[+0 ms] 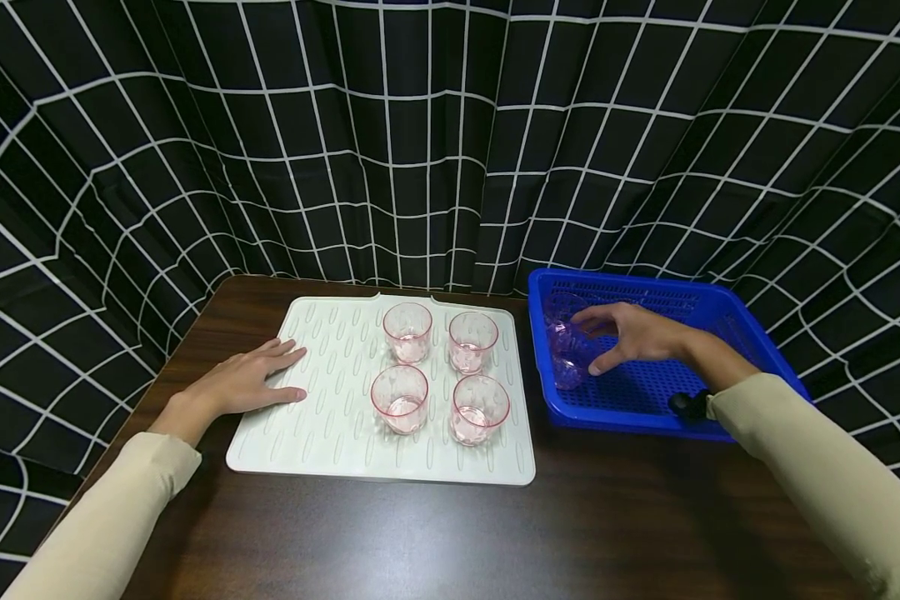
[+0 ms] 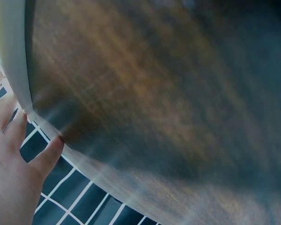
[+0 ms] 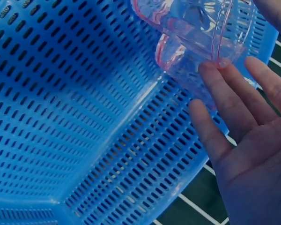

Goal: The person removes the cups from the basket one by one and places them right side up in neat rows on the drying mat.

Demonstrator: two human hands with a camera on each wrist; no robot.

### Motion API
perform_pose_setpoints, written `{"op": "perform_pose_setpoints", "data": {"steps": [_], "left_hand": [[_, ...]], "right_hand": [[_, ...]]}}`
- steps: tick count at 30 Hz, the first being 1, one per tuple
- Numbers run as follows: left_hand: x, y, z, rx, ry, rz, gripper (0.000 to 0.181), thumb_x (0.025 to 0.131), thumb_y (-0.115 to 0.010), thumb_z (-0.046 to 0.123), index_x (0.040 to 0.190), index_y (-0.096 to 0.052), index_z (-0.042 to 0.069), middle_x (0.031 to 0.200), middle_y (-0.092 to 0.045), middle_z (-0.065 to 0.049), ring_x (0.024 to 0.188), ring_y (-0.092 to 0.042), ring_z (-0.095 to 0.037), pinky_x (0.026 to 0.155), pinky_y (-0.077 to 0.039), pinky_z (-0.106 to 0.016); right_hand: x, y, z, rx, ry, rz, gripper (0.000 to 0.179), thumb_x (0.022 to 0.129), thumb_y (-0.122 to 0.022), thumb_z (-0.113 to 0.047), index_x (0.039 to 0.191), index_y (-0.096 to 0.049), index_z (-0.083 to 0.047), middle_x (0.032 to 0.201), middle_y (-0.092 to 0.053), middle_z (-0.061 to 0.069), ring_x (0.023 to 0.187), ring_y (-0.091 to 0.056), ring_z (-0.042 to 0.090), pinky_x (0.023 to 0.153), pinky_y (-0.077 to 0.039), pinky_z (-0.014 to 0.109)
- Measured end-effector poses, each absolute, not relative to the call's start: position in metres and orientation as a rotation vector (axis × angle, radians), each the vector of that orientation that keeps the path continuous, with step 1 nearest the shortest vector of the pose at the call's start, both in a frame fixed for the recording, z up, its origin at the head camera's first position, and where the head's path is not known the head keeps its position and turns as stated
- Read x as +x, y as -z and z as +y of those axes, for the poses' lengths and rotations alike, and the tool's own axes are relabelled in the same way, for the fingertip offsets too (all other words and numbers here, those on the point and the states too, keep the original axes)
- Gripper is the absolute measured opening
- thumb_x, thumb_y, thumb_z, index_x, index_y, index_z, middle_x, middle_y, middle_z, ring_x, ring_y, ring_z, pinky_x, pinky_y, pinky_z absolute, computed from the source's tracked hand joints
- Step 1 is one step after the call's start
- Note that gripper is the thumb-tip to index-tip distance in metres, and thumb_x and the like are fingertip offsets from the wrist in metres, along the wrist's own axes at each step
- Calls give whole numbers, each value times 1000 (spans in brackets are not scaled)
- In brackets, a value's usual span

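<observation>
My left hand rests flat at the left edge of a white ridged drying mat, thumb and fingers spread. Several clear tumblers with pink rims stand upright on the mat's right half, among them a front-left tumbler and a back-right one. Over the left end of a blue plastic basket, my right hand reaches down, thumb and fingers apart. Just beyond its fingertips are clear pink-rimmed tumblers inside the basket; the fingers overlap one of them in the right wrist view.
A dark wood table carries the mat and, to its right, the basket. Black curtain with a white grid hangs behind and along both sides. The slotted basket wall rises around the tumblers.
</observation>
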State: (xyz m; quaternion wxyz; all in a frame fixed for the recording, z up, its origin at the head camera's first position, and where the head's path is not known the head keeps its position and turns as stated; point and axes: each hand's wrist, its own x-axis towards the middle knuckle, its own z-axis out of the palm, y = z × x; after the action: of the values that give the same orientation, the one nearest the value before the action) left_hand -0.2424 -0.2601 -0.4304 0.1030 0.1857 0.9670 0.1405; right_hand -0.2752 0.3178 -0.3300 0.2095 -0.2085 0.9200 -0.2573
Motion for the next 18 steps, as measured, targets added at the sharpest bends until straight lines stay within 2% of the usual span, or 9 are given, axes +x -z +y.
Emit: {"op": "perform_pose_setpoints", "data": {"steps": [6, 18], "left_hand": [[-242, 430, -260, 546, -411, 2852, 90, 88, -57, 69, 154, -38, 10, 160, -29, -19, 148, -18, -44, 108, -19, -74], [-244, 432, -260, 542, -406, 2856, 91, 88, -56, 71, 154, -38, 11, 160, -29, -18, 148, -19, -43, 108, -19, -74]], "right_hand": [[-274, 329, 314, -596, 700, 2526, 81, 77, -87, -16, 143, -46, 4, 143, -47, 30, 129, -48, 51, 96, -49, 57], [-275, 328, 305, -586, 590, 2498, 81, 76, -86, -8, 144, -44, 3, 144, -45, 31, 132, -43, 53, 99, -45, 62]]}}
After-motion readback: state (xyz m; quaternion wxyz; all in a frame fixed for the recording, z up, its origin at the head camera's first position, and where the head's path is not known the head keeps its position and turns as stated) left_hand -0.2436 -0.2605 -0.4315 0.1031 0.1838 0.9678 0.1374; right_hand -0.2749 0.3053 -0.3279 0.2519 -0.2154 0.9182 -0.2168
